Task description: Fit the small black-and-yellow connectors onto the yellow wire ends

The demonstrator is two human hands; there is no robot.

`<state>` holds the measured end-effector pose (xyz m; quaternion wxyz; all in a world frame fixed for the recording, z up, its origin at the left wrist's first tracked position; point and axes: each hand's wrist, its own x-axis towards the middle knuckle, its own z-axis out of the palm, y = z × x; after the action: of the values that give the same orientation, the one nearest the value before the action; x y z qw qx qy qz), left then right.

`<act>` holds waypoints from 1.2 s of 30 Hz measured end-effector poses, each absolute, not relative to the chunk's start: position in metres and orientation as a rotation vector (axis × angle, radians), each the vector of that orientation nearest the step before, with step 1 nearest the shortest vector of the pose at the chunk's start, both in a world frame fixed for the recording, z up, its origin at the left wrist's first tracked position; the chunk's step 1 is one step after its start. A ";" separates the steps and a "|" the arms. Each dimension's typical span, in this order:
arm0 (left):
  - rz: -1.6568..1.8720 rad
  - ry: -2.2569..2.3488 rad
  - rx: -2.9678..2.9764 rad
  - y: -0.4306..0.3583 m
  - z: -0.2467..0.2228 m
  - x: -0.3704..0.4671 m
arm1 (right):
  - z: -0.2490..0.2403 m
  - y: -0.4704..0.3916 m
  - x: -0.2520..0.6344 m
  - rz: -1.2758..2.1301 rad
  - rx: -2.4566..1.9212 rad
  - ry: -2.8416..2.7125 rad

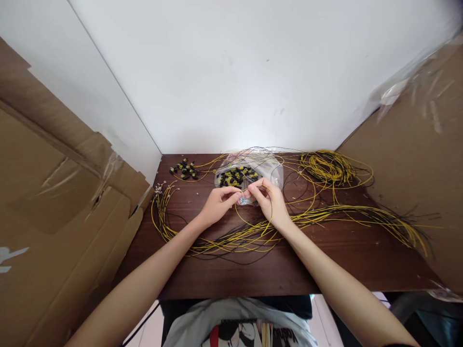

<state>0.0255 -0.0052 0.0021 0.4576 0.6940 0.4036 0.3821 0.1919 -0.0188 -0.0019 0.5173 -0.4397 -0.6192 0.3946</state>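
Over the middle of the table, my left hand (220, 204) and my right hand (270, 203) come close together, thumb and fingers pinched. A thin yellow wire (245, 191) runs between the two sets of fingertips, and part of it loops down below them. Its ends are too small to make out. Just behind my hands lies a clear plastic bag (275, 169) holding several small black-and-yellow parts (237, 176). Below my wrists, a long bundle of yellow and black wires (220, 246) stretches across the table.
A coil of yellow and black wire (327, 167) lies at the back right. Several black parts (185, 168) sit at the back left, above white-tipped wire ends (159, 189). Cardboard (65, 202) flanks the brown table (231, 282); a white wall (246, 77) stands behind.
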 end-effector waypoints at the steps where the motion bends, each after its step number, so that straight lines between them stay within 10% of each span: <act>1: 0.940 0.997 1.714 -0.005 0.002 0.025 | -0.003 -0.019 0.192 0.965 -1.037 -1.469; 36: 0.919 0.959 1.737 -0.004 0.000 0.025 | -0.003 -0.018 0.191 1.044 -1.097 -1.478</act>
<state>0.0247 -0.0039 0.0000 0.4598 0.7054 0.3894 0.3732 0.1914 -0.0177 -0.0027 0.4907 -0.4518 -0.6085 0.4298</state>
